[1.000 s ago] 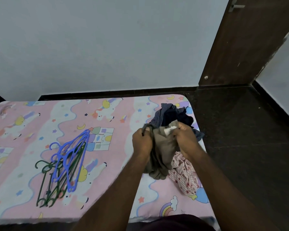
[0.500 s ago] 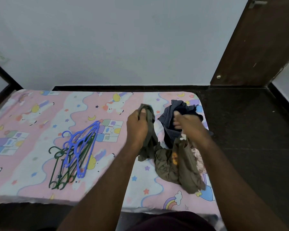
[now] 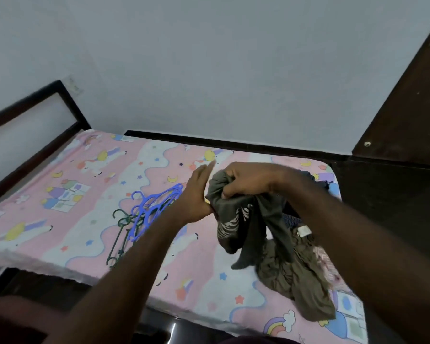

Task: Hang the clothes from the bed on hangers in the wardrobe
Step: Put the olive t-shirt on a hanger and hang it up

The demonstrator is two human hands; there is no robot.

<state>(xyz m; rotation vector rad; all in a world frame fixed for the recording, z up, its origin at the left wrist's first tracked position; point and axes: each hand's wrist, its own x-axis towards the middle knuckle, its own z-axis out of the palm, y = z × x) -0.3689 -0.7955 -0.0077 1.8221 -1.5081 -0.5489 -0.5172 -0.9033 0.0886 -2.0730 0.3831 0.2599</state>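
Bed (image 3: 60, 219); garment (image 3: 236, 212) in right hand (image 3: 248, 180)

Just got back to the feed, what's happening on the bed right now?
The person's right hand grips a bunched olive garment, raised over the heap of clothes on the bed. The left hand is open beside it, holding nothing. Blue and green hangers lie further left, untouched; no garment is on one yet.
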